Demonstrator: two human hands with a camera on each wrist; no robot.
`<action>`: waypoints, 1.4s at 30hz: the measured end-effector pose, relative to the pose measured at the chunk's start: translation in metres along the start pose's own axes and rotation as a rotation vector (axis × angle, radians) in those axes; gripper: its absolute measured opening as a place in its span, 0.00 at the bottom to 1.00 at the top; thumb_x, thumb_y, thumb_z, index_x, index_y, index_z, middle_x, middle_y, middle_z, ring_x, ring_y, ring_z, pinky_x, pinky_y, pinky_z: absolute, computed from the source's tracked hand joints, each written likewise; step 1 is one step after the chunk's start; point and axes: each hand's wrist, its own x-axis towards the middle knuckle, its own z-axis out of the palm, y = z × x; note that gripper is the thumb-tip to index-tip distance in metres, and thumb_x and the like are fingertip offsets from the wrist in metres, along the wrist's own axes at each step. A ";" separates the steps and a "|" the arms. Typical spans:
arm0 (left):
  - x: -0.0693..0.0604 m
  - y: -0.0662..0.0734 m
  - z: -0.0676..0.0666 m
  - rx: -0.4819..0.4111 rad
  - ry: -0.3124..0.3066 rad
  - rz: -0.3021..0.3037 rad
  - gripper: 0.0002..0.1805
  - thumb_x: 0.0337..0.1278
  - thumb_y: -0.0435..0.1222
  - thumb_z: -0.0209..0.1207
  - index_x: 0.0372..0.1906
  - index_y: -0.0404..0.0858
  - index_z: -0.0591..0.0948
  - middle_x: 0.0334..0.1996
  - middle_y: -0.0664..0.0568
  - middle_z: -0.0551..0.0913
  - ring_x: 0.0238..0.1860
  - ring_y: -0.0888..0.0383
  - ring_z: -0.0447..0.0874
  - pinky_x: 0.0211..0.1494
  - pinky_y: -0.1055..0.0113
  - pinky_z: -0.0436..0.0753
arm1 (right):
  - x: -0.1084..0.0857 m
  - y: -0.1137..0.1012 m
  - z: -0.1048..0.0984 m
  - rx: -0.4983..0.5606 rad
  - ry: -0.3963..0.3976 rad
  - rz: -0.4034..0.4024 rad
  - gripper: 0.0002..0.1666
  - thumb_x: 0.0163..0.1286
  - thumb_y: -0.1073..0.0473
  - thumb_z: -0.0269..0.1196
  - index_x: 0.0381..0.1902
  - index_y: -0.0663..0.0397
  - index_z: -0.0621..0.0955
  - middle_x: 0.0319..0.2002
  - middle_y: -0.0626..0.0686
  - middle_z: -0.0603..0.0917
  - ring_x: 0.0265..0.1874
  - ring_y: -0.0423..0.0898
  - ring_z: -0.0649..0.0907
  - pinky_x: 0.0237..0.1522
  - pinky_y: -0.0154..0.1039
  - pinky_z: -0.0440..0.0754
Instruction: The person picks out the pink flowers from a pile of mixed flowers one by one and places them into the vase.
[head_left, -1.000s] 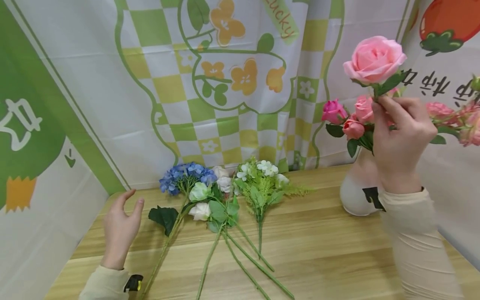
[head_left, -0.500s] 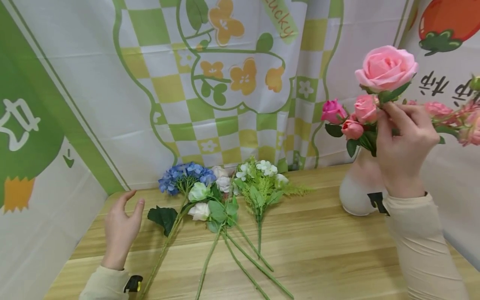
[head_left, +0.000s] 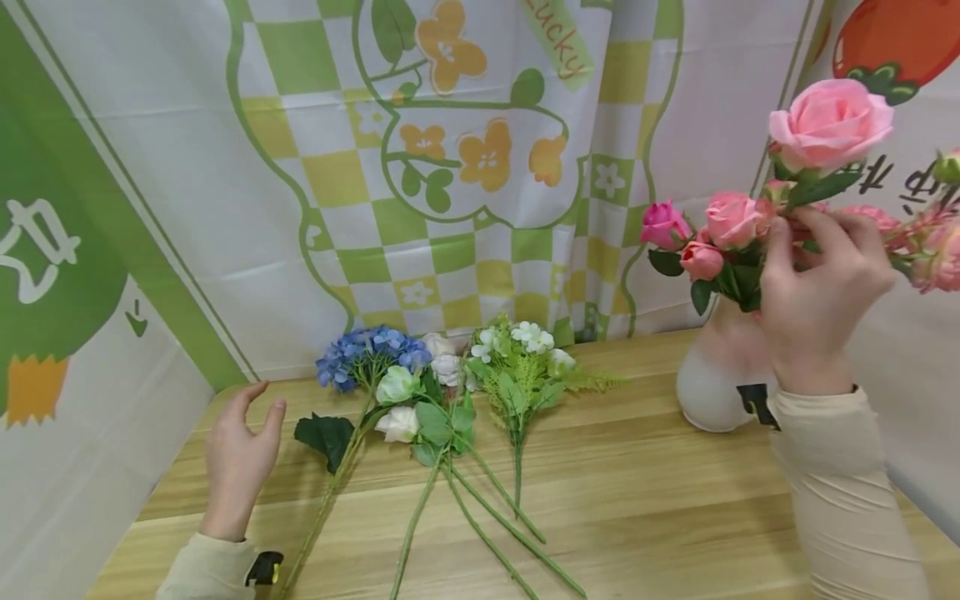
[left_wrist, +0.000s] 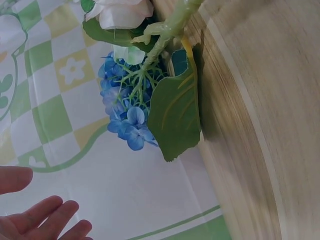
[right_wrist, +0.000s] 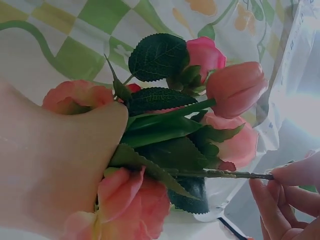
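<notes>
My right hand [head_left: 825, 283] is above the vase [head_left: 712, 387], in front of its flowers. In the right wrist view its thumb and fingers pinch a thin brown-green flower stem [right_wrist: 230, 174] that runs into the vase. I cannot tell which bloom tops that stem. A large pink rose [head_left: 832, 123] rises just above the hand, with a small bud [head_left: 778, 193] by the fingertips. Smaller pink roses [head_left: 731, 220] and a pink tulip [right_wrist: 237, 90] fill the vase. My left hand [head_left: 242, 458] holds nothing, fingers apart, left of the blue hydrangea [head_left: 371, 354].
On the wooden table [head_left: 637, 517] lie the hydrangea, white roses [head_left: 397, 424] with long crossing stems, and a green bunch [head_left: 517, 387] with small white blossoms. A printed cloth [head_left: 450, 275] hangs behind. More pink flowers [head_left: 941, 250] stand out at the right edge.
The right hand has moved right and slightly down, and now sits farther below the large rose's head. That rose has shifted right. The left hand stays almost still.
</notes>
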 end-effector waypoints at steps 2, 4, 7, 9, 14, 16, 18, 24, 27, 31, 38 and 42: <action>0.000 0.000 0.000 -0.002 0.000 0.000 0.25 0.67 0.42 0.52 0.64 0.34 0.70 0.63 0.35 0.71 0.61 0.33 0.68 0.61 0.38 0.65 | 0.002 0.001 -0.001 -0.016 -0.007 0.001 0.17 0.64 0.52 0.61 0.37 0.60 0.87 0.33 0.24 0.69 0.38 0.57 0.81 0.37 0.16 0.67; 0.000 -0.001 0.000 -0.001 -0.001 -0.002 0.25 0.67 0.41 0.52 0.64 0.34 0.70 0.63 0.36 0.71 0.62 0.33 0.67 0.61 0.38 0.65 | 0.003 0.000 -0.004 -0.020 -0.015 -0.001 0.17 0.64 0.52 0.61 0.37 0.62 0.86 0.32 0.33 0.75 0.39 0.58 0.80 0.42 0.23 0.70; 0.000 -0.001 0.000 -0.004 -0.005 -0.010 0.26 0.67 0.42 0.52 0.65 0.34 0.70 0.63 0.35 0.71 0.63 0.34 0.66 0.62 0.38 0.64 | 0.004 -0.001 -0.008 -0.031 -0.031 -0.010 0.18 0.65 0.53 0.61 0.36 0.64 0.86 0.32 0.51 0.80 0.42 0.61 0.79 0.47 0.39 0.72; 0.000 -0.001 -0.001 -0.004 -0.007 -0.012 0.26 0.67 0.42 0.51 0.65 0.35 0.69 0.63 0.35 0.71 0.64 0.34 0.65 0.62 0.38 0.64 | 0.004 -0.002 -0.009 -0.043 -0.044 -0.002 0.19 0.66 0.52 0.59 0.37 0.65 0.85 0.33 0.45 0.78 0.43 0.61 0.78 0.47 0.43 0.72; 0.001 0.000 0.000 -0.005 -0.012 -0.007 0.26 0.67 0.42 0.52 0.65 0.35 0.69 0.64 0.36 0.71 0.64 0.34 0.65 0.63 0.39 0.64 | 0.005 -0.001 -0.008 -0.124 -0.068 0.065 0.23 0.70 0.48 0.53 0.42 0.64 0.83 0.38 0.31 0.68 0.46 0.54 0.78 0.43 0.24 0.71; 0.002 0.000 0.000 -0.004 -0.012 -0.001 0.26 0.67 0.42 0.52 0.65 0.35 0.69 0.63 0.36 0.71 0.63 0.34 0.66 0.63 0.39 0.64 | 0.008 0.000 -0.006 -0.143 -0.083 0.093 0.23 0.71 0.49 0.52 0.43 0.63 0.83 0.38 0.36 0.71 0.47 0.53 0.78 0.44 0.22 0.70; 0.002 0.000 0.000 0.000 -0.009 -0.004 0.26 0.67 0.42 0.52 0.65 0.35 0.69 0.64 0.36 0.70 0.57 0.34 0.71 0.61 0.40 0.66 | 0.010 0.000 -0.005 -0.147 -0.095 0.109 0.23 0.70 0.50 0.52 0.44 0.63 0.83 0.37 0.37 0.71 0.46 0.54 0.78 0.46 0.24 0.72; 0.001 0.000 -0.002 -0.008 -0.020 -0.031 0.26 0.68 0.43 0.50 0.66 0.37 0.68 0.65 0.37 0.69 0.64 0.34 0.65 0.63 0.38 0.63 | 0.018 -0.001 -0.005 -0.117 -0.160 0.041 0.20 0.70 0.56 0.52 0.41 0.69 0.82 0.30 0.52 0.77 0.42 0.62 0.78 0.50 0.45 0.75; 0.001 0.000 -0.001 -0.006 -0.013 -0.025 0.26 0.67 0.43 0.51 0.66 0.36 0.69 0.65 0.37 0.70 0.64 0.35 0.65 0.63 0.38 0.64 | 0.020 -0.005 -0.005 -0.112 -0.196 0.045 0.19 0.70 0.58 0.52 0.42 0.70 0.80 0.36 0.68 0.81 0.42 0.64 0.78 0.51 0.54 0.71; 0.000 0.000 0.001 -0.002 -0.006 -0.017 0.26 0.67 0.42 0.51 0.65 0.36 0.69 0.64 0.37 0.70 0.63 0.34 0.66 0.62 0.39 0.64 | 0.023 -0.004 -0.005 -0.143 -0.208 0.090 0.18 0.71 0.58 0.52 0.43 0.68 0.81 0.38 0.67 0.84 0.40 0.64 0.81 0.57 0.50 0.70; 0.001 -0.001 0.000 0.004 0.008 -0.010 0.25 0.67 0.41 0.52 0.64 0.35 0.70 0.63 0.35 0.71 0.62 0.33 0.67 0.61 0.38 0.65 | 0.022 0.000 -0.005 -0.171 -0.231 0.082 0.19 0.70 0.53 0.54 0.42 0.65 0.83 0.37 0.64 0.86 0.30 0.43 0.82 0.50 0.44 0.74; 0.002 -0.001 -0.001 0.006 0.004 -0.013 0.25 0.67 0.41 0.52 0.64 0.35 0.70 0.63 0.35 0.71 0.63 0.33 0.66 0.61 0.38 0.65 | 0.021 0.002 -0.009 -0.216 -0.228 0.123 0.21 0.70 0.51 0.54 0.43 0.64 0.83 0.38 0.62 0.87 0.28 0.24 0.73 0.40 0.22 0.67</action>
